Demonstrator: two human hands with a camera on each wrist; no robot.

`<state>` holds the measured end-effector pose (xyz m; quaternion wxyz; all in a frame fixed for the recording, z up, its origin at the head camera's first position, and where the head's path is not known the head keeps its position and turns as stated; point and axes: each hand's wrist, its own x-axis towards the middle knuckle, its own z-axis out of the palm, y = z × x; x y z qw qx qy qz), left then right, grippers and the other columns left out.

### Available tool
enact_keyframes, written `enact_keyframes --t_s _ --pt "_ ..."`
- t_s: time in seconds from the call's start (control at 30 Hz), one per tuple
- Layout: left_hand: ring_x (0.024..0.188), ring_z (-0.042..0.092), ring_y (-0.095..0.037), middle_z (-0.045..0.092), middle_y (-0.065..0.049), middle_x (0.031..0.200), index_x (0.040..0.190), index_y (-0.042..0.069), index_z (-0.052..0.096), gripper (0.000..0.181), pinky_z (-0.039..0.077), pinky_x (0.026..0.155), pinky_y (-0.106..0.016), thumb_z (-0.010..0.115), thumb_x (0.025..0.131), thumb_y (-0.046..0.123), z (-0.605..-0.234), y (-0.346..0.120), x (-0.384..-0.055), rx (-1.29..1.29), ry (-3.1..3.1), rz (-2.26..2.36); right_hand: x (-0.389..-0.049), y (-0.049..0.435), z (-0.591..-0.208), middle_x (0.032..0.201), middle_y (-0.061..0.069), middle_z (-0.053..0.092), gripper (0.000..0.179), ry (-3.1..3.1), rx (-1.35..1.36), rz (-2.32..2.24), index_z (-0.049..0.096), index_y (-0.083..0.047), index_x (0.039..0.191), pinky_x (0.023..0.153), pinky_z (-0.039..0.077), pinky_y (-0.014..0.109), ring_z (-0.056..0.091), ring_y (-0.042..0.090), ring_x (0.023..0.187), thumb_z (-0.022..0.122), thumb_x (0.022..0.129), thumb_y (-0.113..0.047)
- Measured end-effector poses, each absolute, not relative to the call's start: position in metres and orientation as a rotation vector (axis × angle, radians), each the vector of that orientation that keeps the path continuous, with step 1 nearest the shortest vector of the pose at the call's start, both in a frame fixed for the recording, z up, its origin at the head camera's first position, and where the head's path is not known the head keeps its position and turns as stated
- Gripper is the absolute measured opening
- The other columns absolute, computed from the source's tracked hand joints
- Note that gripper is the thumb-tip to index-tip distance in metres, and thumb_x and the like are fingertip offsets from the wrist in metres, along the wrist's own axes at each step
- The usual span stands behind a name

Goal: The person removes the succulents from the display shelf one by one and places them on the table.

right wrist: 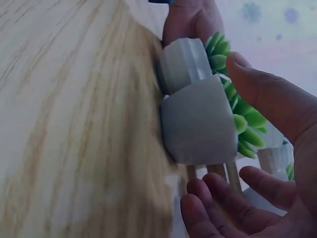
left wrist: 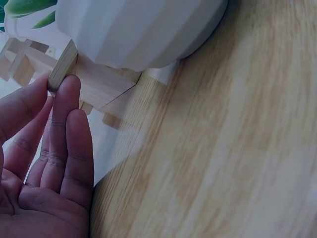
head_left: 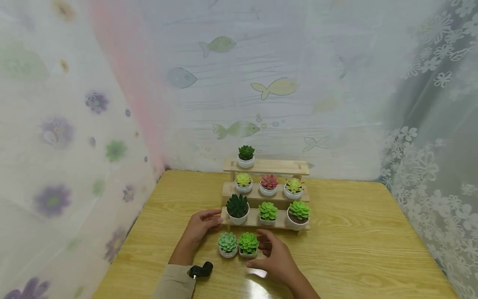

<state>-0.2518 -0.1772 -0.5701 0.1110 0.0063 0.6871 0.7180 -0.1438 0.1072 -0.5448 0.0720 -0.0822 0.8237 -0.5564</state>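
Observation:
A tiered wooden stand bears several potted artificial succulents. My left hand is at the left end of its lowest shelf; in the left wrist view, the fingertips pinch the board's edge. In front of the stand, a bright green succulent in a square white pot touches or nearly touches a pale green succulent in a round ribbed pot. My right hand curves loosely beside the square pot, thumb on the near side. In the right wrist view its thumb and fingers stand apart, holding nothing.
On the lowest shelf sit a dark green succulent and two bright green ones. Yellow-green succulents flank a red one on the middle shelf. One dark green plant tops the stand. Patterned curtains hang behind the wooden table.

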Motion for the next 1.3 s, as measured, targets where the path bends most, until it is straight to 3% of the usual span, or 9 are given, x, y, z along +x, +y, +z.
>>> enact_keyframes --t_s 0.6,1.0,1.3 --pt "0.09 0.076 -0.018 0.078 -0.01 0.108 0.132 0.002 0.07 0.043 0.062 0.08 -0.033 0.08 0.091 0.009 -0.569 -0.177 -0.253 0.017 2.032 2.104 -0.136 0.111 -0.513 0.136 0.019 0.063 0.096 2.484 -0.302 -1.785 0.049 -0.009 0.151 0.102 0.054 0.052 0.064 0.039 0.121 0.098 0.07 -0.019" --pt "0.091 0.076 -0.017 0.078 -0.009 0.108 0.133 0.0 0.068 0.044 0.062 0.082 -0.033 0.079 0.092 0.009 -0.572 -0.177 -0.253 0.037 2.015 2.1 -0.142 0.112 -0.492 0.134 0.016 0.066 0.086 2.503 -0.286 -1.818 0.055 -0.019 0.145 0.102 0.053 0.051 0.063 0.039 0.123 0.098 0.071 -0.02" --pt "0.091 0.076 -0.018 0.078 -0.01 0.109 0.133 0.0 0.069 0.043 0.062 0.081 -0.034 0.079 0.091 0.01 -0.575 -0.178 -0.254 0.046 2.029 2.109 -0.147 0.11 -0.475 0.136 0.01 0.066 0.086 2.569 -0.314 -1.788 0.054 -0.02 0.147 0.101 0.055 0.044 0.065 0.035 0.122 0.096 0.073 -0.02"
